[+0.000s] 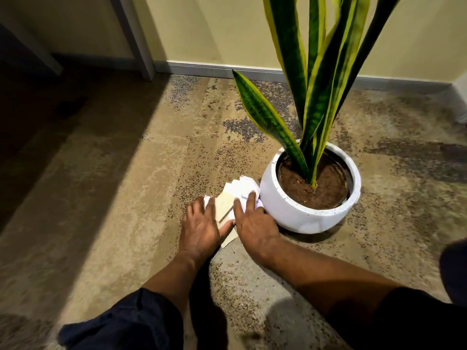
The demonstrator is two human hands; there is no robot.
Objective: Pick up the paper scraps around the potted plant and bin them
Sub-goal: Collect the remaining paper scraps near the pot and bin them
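Mottled brown carpet (113,198) up to a pale wall (214,29); tall striped plant (321,92) in a round white pot (303,213) at right. Left hand (199,228) and right hand (255,223) side by side, fingers straight and slightly spread, pressing down, gripping nothing. Beneath and just ahead of the fingertips, paper scraps (237,190) heaped against the pot's left side, long axis running toward the wall. Right hand nearer the pot; no bin in sight.

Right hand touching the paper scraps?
Touching. Head view: fingers of the right hand lie flat on the paper scraps beside the white pot.
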